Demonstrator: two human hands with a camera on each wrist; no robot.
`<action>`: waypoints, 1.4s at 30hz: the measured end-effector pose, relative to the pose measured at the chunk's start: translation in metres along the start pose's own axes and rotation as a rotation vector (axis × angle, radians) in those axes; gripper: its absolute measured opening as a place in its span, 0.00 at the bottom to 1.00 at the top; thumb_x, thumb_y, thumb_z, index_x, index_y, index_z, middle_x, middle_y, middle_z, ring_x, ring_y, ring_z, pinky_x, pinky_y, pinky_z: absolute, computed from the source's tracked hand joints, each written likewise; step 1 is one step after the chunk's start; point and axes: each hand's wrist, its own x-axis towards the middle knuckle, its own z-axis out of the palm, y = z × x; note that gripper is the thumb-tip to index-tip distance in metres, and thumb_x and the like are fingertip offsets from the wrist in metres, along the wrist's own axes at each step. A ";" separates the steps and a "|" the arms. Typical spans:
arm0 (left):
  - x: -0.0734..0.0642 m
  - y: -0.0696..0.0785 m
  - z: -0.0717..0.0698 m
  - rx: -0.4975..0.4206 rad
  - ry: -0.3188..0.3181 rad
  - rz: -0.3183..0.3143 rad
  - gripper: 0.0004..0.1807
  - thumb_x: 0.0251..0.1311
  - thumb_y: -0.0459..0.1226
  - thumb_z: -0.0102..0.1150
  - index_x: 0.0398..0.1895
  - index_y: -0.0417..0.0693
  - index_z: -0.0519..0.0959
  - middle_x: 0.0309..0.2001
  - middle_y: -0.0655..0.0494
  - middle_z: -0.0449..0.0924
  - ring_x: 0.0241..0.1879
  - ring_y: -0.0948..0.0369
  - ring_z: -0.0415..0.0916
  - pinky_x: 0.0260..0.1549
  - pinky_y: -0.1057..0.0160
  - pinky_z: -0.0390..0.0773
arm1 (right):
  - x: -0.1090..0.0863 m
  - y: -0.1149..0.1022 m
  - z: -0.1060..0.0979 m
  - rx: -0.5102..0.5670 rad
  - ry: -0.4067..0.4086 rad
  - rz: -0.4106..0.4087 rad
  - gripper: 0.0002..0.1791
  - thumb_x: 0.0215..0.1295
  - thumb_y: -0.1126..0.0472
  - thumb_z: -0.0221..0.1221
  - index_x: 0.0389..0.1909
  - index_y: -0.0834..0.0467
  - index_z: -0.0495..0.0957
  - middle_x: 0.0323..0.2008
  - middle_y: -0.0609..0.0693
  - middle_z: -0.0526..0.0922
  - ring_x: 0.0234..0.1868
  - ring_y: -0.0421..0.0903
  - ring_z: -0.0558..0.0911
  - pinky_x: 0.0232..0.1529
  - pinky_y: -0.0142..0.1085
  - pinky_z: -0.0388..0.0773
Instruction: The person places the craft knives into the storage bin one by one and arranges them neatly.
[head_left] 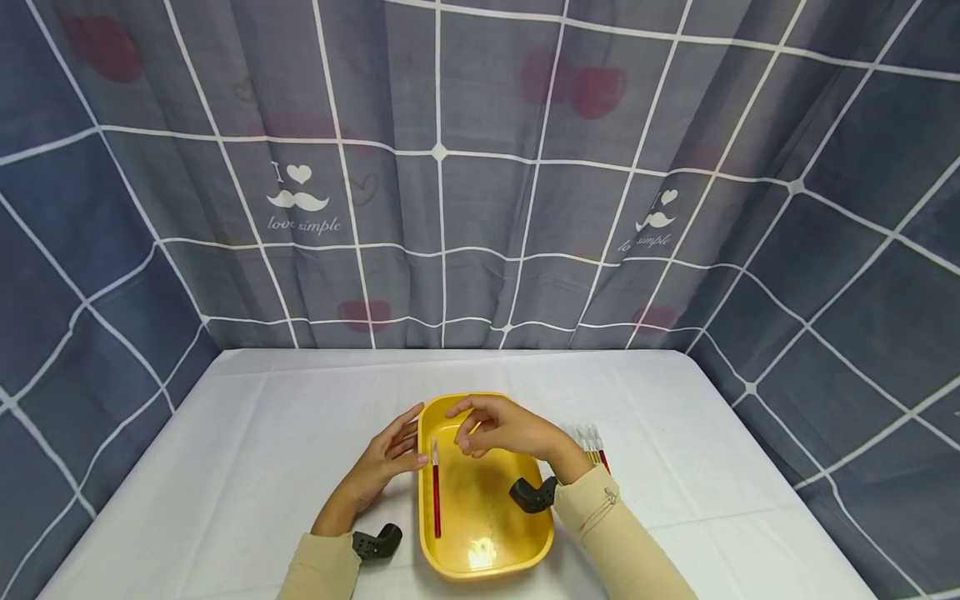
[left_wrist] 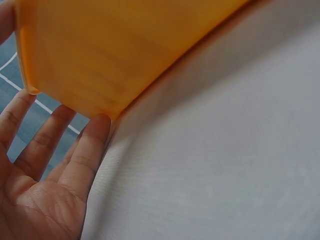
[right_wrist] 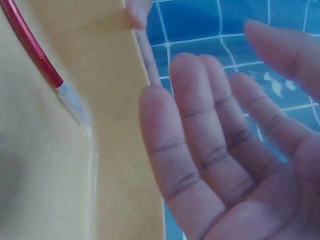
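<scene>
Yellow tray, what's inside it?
One red brush lies in the tray, along its left side. In the head view, the right hand covers part of the far end, so what's beneath it can't be seen.

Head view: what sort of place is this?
Probably a curtained-off work booth: grid-patterned curtains hang on three sides of a white-covered table, where a yellow tray sits.

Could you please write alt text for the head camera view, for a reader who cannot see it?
A person's right hand hovers over a yellow tray holding a red-handled brush, while the left hand touches the tray's left rim. Similar brushes, partly hidden by the right arm, lie on a white-covered table before grey checked curtains.
</scene>
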 end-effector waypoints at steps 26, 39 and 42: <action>-0.001 -0.002 0.003 -0.032 -0.005 0.009 0.50 0.65 0.33 0.70 0.87 0.39 0.56 0.77 0.28 0.63 0.71 0.42 0.70 0.63 0.68 0.76 | -0.056 -0.001 0.002 0.055 0.226 -0.288 0.19 0.75 0.70 0.64 0.61 0.74 0.77 0.46 0.68 0.84 0.47 0.42 0.86 0.53 0.35 0.85; 0.000 -0.005 0.002 -0.045 -0.012 0.015 0.50 0.65 0.32 0.70 0.87 0.37 0.54 0.77 0.25 0.62 0.69 0.46 0.72 0.62 0.68 0.77 | -0.078 0.004 -0.014 0.052 0.324 -0.284 0.20 0.73 0.71 0.66 0.63 0.72 0.78 0.47 0.64 0.85 0.46 0.42 0.86 0.51 0.35 0.86; 0.000 -0.005 0.002 -0.033 -0.006 0.018 0.50 0.65 0.32 0.70 0.87 0.37 0.55 0.77 0.25 0.63 0.70 0.43 0.71 0.62 0.68 0.77 | -0.081 0.006 -0.021 0.052 0.345 -0.254 0.21 0.72 0.71 0.66 0.63 0.72 0.77 0.48 0.70 0.83 0.46 0.43 0.86 0.52 0.35 0.86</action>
